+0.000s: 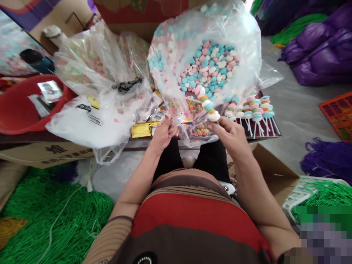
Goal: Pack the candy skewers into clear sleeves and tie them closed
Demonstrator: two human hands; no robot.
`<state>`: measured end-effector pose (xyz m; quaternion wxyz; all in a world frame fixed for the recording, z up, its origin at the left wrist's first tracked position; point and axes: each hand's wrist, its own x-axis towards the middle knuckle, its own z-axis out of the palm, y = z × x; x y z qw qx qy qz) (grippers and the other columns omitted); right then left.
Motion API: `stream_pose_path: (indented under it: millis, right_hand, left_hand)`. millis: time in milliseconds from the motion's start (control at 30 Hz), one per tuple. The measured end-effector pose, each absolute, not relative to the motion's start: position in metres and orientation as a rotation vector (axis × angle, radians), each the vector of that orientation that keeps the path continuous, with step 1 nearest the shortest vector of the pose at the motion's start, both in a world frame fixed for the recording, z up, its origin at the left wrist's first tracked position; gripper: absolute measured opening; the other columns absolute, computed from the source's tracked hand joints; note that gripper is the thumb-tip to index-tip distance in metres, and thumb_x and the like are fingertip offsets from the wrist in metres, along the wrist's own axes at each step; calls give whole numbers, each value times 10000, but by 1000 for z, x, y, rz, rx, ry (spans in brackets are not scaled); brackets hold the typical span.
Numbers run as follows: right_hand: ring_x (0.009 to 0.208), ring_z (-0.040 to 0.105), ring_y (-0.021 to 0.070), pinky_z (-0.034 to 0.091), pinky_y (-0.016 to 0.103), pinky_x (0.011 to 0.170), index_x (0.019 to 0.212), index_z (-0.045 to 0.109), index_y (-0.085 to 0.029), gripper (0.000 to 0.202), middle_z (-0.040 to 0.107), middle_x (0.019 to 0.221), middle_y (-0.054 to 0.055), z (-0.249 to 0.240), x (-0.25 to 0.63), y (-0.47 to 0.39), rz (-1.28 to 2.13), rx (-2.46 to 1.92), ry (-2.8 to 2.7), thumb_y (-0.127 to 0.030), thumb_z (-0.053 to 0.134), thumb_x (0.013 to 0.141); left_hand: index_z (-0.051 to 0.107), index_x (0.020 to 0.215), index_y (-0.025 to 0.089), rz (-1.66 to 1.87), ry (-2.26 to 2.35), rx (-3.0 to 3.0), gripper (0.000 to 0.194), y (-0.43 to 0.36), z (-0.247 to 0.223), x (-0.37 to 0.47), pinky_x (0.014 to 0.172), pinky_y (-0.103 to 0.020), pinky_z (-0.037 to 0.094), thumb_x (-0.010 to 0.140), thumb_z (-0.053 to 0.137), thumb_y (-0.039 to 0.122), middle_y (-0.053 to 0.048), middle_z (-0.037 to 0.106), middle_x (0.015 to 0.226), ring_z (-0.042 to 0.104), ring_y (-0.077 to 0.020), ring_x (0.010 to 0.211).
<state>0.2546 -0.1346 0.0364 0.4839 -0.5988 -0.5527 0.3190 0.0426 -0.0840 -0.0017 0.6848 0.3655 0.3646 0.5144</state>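
Tabletop point(276, 129) with two hands point(232, 137), one candy skewer point(208, 106)

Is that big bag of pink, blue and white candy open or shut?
Open. The candies in the middle show sharp and uncovered, while hazy, rumpled plastic of the big bag rings them.

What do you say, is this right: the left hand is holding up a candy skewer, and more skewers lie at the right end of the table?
Not quite: the head view shows the candy skewer in the right hand, not the left hand. More skewers do lie at the right end of the table.
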Motion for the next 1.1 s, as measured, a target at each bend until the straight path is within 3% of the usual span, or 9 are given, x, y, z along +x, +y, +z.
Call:
stream_pose_path:
  millis: [167, 333, 633, 867, 1100]
  right_hand:
    - [734, 635, 167, 501, 290, 674, 810, 761, -230, 202, 696, 782, 17, 53, 279, -161, 675, -1448, -1516, -348, 632, 910]
    - [674, 673, 163, 536, 285, 657, 751, 741, -232, 253, 713, 699, 5, 55, 286, -169, 700, -1431, -1603, -391, 643, 921]
    - [681, 726, 179, 569, 284, 640, 973, 774, -248, 158, 788, 785, 14, 52, 302, -172, 416, -1500, -1683, -339, 667, 901]
    - [697, 733, 182, 564, 294, 646, 884, 784, -251, 86, 803, 815, 24, 58, 309, -179, -1, -1518, -1653, -284, 705, 892]
    - [715, 745, 224, 585, 370, 706, 853, 777, -285, 95, 798, 797, 27, 51, 311, -180, -173, -1483, -1759, -247, 703, 899]
  left_hand:
    - [283, 528, 208, 1105, 774, 802, 737, -83, 3, 39, 474, -247, 423, 783, 600, 822, 117, 137, 413, 215, -45, 343]
    - [300, 531, 209, 1091, 725, 819, 733, -85, 2, 40, 481, -255, 423, 763, 631, 820, 123, 135, 409, 219, -46, 341]
    - [413, 567, 211, 1063, 794, 885, 666, -86, 0, 39, 504, -261, 443, 756, 684, 789, 138, 163, 415, 232, -41, 346]
    - [400, 608, 221, 1091, 808, 962, 666, -84, -4, 39, 499, -251, 453, 694, 739, 787, 142, 239, 415, 241, -33, 346]
    - [439, 643, 225, 1092, 837, 953, 645, -85, -7, 41, 503, -249, 460, 681, 745, 791, 154, 203, 412, 234, -36, 348]
